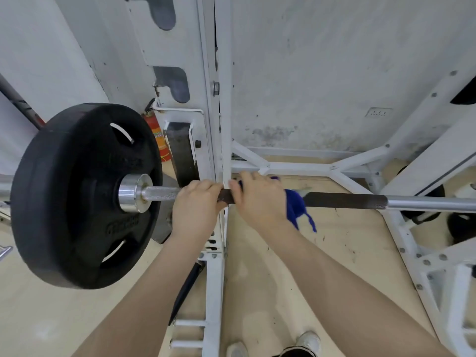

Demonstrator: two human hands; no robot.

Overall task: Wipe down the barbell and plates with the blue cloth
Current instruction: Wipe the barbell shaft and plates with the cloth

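Note:
A steel barbell (347, 200) runs horizontally across the view at chest height. A black weight plate (77, 197) sits on its left end against a shiny collar (132, 193). My left hand (195, 207) grips the knurled bar just right of the collar. Beside it, my right hand (260, 202) grips the bar with the blue cloth (296, 206) wrapped around it; cloth ends hang below the bar on the hand's right side.
A white rack upright (224, 124) stands directly behind my hands, with white frame beams (296, 167) on the floor beyond. A red fire extinguisher (157, 132) leans by the wall. More black plates (461, 228) lie at the right. My shoes (306, 342) show below.

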